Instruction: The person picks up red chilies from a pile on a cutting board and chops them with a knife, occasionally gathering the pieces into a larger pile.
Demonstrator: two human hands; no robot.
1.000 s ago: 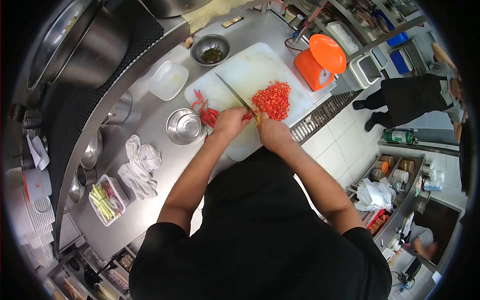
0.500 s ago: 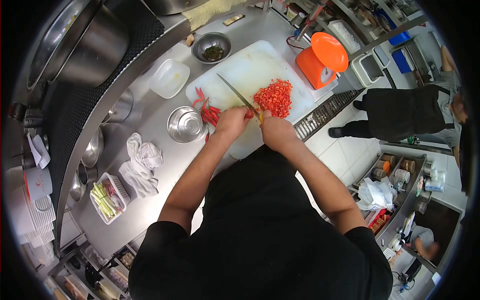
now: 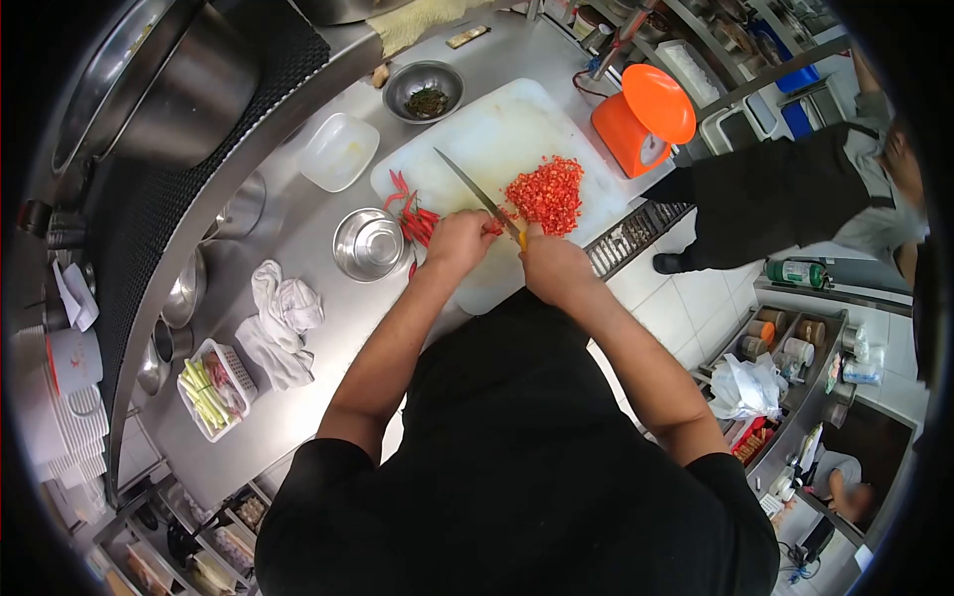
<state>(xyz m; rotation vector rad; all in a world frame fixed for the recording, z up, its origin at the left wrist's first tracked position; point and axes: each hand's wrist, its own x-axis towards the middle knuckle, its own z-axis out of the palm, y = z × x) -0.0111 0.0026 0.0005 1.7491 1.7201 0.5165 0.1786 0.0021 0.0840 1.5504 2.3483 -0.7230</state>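
Observation:
My right hand (image 3: 553, 264) is closed around the yellow handle of a kitchen knife (image 3: 475, 188). Its long blade points up and left over the white cutting board (image 3: 494, 126). Close to the blade, my left hand (image 3: 463, 241) is closed on red chili peppers, whose ends (image 3: 494, 227) show at its fingertips. Whole red chilies (image 3: 418, 224) lie left of that hand at the board's edge. A heap of chopped red chili (image 3: 545, 196) sits on the board, to the right of the blade.
Left of the board stand a steel bowl (image 3: 369, 244) and a white plastic tub (image 3: 339, 152). Behind are a bowl of dark green herbs (image 3: 424, 92) and an orange scale (image 3: 636, 127). A cloth (image 3: 282, 325) and vegetable basket (image 3: 216, 390) lie nearer. A co-worker (image 3: 785, 196) stands at right.
The co-worker at right has shifted their legs and body. My hands and the knife keep nearly the same place, and the view has moved very slightly.

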